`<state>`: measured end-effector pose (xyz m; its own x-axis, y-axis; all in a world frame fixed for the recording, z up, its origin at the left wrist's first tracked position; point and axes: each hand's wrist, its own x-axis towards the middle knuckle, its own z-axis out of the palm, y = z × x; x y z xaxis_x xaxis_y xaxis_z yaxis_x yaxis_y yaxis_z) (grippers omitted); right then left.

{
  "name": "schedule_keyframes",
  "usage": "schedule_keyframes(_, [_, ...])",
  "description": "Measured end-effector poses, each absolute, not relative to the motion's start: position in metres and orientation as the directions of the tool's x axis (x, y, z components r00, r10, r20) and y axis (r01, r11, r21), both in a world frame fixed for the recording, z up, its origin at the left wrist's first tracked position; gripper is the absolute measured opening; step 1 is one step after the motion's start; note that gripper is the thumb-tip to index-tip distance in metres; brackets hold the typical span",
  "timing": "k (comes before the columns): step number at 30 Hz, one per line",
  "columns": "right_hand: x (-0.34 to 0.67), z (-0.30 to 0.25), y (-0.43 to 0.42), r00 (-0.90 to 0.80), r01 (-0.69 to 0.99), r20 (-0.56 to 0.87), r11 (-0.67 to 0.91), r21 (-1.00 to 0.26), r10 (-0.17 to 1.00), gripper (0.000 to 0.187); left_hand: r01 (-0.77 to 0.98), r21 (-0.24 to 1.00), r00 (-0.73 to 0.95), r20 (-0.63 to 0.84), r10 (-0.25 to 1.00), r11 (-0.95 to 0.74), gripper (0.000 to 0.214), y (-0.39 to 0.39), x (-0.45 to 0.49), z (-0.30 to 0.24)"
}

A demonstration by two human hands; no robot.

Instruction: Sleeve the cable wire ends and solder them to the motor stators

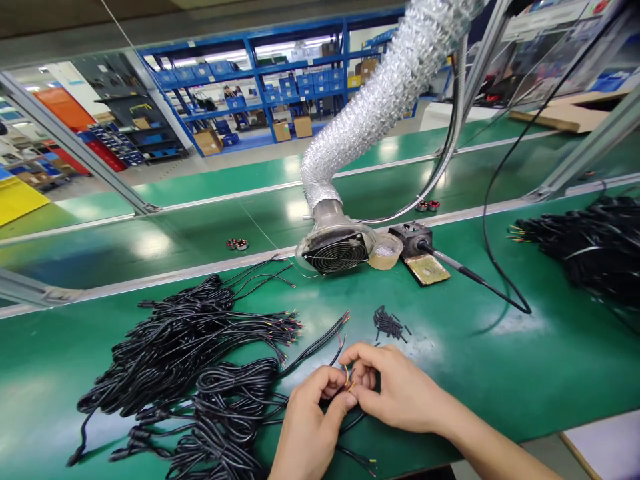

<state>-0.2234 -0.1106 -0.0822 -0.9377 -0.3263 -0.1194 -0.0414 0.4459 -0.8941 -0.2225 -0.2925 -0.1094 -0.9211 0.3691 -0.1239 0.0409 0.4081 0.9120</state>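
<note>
My left hand [313, 417] and my right hand [395, 387] meet low in the middle of the green bench mat [500, 373]. Both pinch the stripped end of a black cable, whose thin red and yellow wires [347, 379] show between the fingertips. The cable runs left from my left hand into a large tangled heap of black cables [195, 360]. A small pile of short black sleeve pieces [389, 325] lies just beyond my right hand.
A fume extractor fan [336, 250] on a silver flexible duct [385, 93] stands at the bench's far edge. A small plastic cup [385, 252] and a soldering iron on its stand [425, 257] sit beside it. Another black cable heap [590, 243] lies far right. Blue shelving [280, 80] fills the background.
</note>
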Motion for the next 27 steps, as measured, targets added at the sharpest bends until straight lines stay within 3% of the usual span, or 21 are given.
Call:
schedule_keyframes(5, [-0.226, -0.079, -0.077, -0.946, -0.006, -0.152, 0.484, -0.875, -0.286, 0.025, 0.093, 0.888, -0.942, -0.068, 0.328, 0.451, 0.005, -0.293, -0.223, -0.106])
schedule_keyframes(8, [-0.233, -0.082, -0.038, -0.992, 0.038, -0.117, 0.758, -0.651, -0.051, 0.013, 0.073, 0.89, -0.948, -0.078, 0.309, 0.45, 0.007, -0.293, -0.223, -0.107])
schedule_keyframes(10, [-0.238, -0.091, -0.021, -0.996, 0.06, -0.088, 0.879, -0.474, 0.02, 0.008, 0.037, 0.899, -0.947, -0.108, 0.302, 0.437, 0.007, -0.293, -0.223, -0.11])
schedule_keyframes(12, [-0.24, -0.102, -0.014, -0.996, 0.06, -0.083, 0.915, -0.399, 0.029, 0.006, 0.005, 0.91, -0.947, -0.129, 0.293, 0.415, 0.008, -0.293, -0.223, -0.112])
schedule_keyframes(16, [-0.238, -0.107, -0.017, -0.998, 0.036, -0.059, 0.926, -0.377, 0.014, 0.017, -0.036, 0.933, -0.952, -0.142, 0.272, 0.358, 0.008, -0.295, -0.221, -0.114])
schedule_keyframes(18, [-0.234, -0.098, -0.024, -0.999, 0.037, -0.045, 0.911, -0.41, 0.02, 0.018, -0.053, 0.94, -0.95, -0.151, 0.273, 0.337, 0.011, -0.295, -0.22, -0.113])
schedule_keyframes(20, [-0.229, -0.087, -0.036, -0.999, 0.02, -0.045, 0.84, -0.543, -0.006, 0.017, -0.056, 0.943, -0.95, -0.151, 0.273, 0.328, 0.013, -0.296, -0.22, -0.112])
schedule_keyframes(23, [-0.222, -0.075, -0.063, -0.982, -0.099, -0.023, 0.615, -0.782, -0.188, 0.018, -0.043, 0.945, -0.952, -0.138, 0.274, 0.325, 0.014, -0.295, -0.221, -0.11])
schedule_keyframes(25, [-0.22, -0.073, -0.081, -0.955, -0.169, 0.018, 0.492, -0.854, -0.295, 0.021, -0.035, 0.945, -0.953, -0.13, 0.275, 0.326, 0.013, -0.295, -0.222, -0.109])
schedule_keyframes(27, [-0.22, -0.076, -0.093, -0.948, -0.185, 0.044, 0.435, -0.881, -0.314, 0.021, -0.022, 0.942, -0.952, -0.121, 0.279, 0.334, 0.011, -0.295, -0.222, -0.109])
